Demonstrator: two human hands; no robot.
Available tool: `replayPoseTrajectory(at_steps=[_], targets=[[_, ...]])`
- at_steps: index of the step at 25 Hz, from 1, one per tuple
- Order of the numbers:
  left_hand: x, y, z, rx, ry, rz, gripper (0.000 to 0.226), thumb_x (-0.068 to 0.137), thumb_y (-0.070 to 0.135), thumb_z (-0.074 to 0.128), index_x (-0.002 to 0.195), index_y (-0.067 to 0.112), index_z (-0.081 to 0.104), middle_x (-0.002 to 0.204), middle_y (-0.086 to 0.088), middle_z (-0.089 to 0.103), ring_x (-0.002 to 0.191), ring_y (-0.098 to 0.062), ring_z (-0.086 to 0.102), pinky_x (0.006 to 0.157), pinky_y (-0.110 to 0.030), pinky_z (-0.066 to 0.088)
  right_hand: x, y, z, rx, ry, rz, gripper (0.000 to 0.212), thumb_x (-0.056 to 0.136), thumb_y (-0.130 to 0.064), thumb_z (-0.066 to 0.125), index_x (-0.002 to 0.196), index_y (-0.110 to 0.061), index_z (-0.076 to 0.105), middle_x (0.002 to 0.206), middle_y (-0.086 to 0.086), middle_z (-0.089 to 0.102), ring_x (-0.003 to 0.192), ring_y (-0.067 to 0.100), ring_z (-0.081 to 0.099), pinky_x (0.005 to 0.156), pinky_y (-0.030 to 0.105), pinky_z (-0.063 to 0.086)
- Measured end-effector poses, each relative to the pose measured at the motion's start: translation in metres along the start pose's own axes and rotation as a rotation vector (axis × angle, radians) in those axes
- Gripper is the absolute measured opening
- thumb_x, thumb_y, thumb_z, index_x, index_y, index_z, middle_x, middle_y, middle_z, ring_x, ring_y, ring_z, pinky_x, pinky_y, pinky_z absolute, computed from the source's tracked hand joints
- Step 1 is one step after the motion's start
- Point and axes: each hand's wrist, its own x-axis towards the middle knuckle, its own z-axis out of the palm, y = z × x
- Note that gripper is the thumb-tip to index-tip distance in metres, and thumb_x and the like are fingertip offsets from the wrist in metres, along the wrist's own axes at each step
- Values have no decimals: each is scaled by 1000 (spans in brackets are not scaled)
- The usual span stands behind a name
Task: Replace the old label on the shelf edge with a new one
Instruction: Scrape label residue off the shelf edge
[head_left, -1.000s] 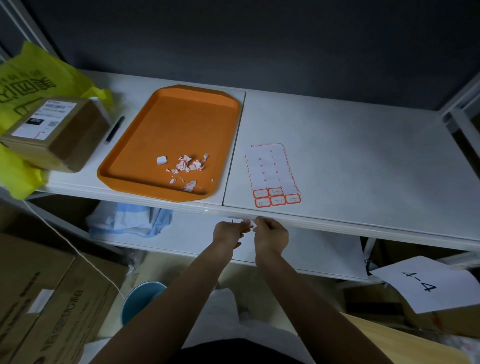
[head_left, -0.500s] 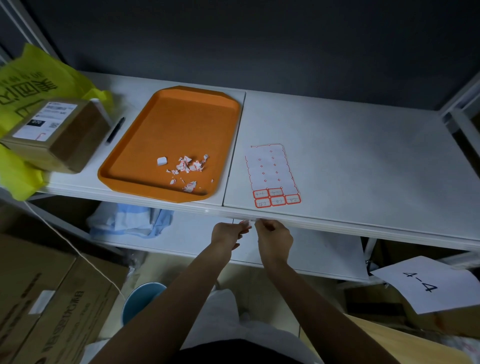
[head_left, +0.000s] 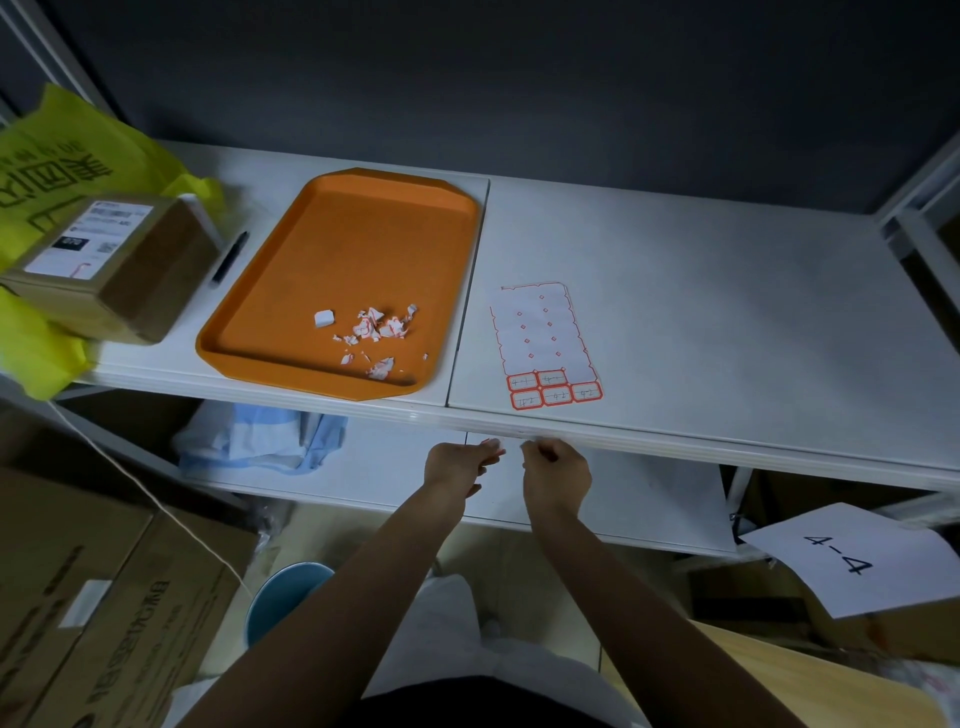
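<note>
Both my hands are at the front edge of the white shelf (head_left: 675, 447), just below the label sheet. My left hand (head_left: 457, 465) has its fingertips against the edge, fingers loosely curled. My right hand (head_left: 556, 470) pinches at the edge beside it; a small white bit shows at its fingertips, and I cannot tell whether it is gripped. The label on the edge itself is hidden by the angle. The label sheet (head_left: 543, 338) lies on the shelf, mostly peeled, with several red-bordered labels (head_left: 553, 391) left at its near end.
An orange tray (head_left: 291, 291) holds torn label scraps (head_left: 374, 330). A black pen (head_left: 228, 257), a cardboard parcel (head_left: 109, 265) and a yellow bag (head_left: 57, 156) lie to the left. Below are a lower shelf with blue cloth (head_left: 265, 441), boxes, a blue bucket (head_left: 283, 597) and a "4-4" sheet (head_left: 852, 561).
My hands stay at the same spot on the shelf edge; the fingers shift only slightly, with the two hands a little further apart.
</note>
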Motion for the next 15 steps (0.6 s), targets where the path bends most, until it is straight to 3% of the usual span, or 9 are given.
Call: replayPoseTrajectory(at_steps=[3, 6, 11, 15], targets=[[0, -3, 2, 17, 11, 38, 31, 88, 35, 69, 103, 7, 72, 114, -3, 70, 99, -14, 59, 83, -28, 48, 4, 12, -9, -153, -64, -27, 16, 90, -16, 63, 76, -14, 68, 70, -3, 64, 63, 7, 57, 81, 28, 54], [-1, -3, 5, 26, -6, 21, 32, 86, 37, 71, 99, 8, 71, 112, -4, 71, 101, -16, 60, 88, -32, 52, 3, 14, -13, -271, -111, -190, 14, 91, -24, 63, 86, -14, 71, 84, -3, 69, 71, 5, 58, 85, 20, 48], [-4, 1, 6, -20, -45, -19, 29, 84, 35, 74, 94, 8, 69, 108, -7, 71, 104, -18, 64, 88, -33, 55, -3, 9, -11, -410, -117, -437, 21, 91, -34, 62, 94, -15, 71, 91, -1, 70, 75, 8, 60, 77, 17, 48], [-4, 4, 1, -81, -35, -103, 24, 82, 28, 77, 88, 6, 70, 101, -10, 73, 100, -19, 67, 81, -30, 55, -5, 12, -8, -458, -182, -484, 22, 92, -31, 62, 97, -12, 71, 96, 3, 71, 81, 13, 64, 80, 19, 48]])
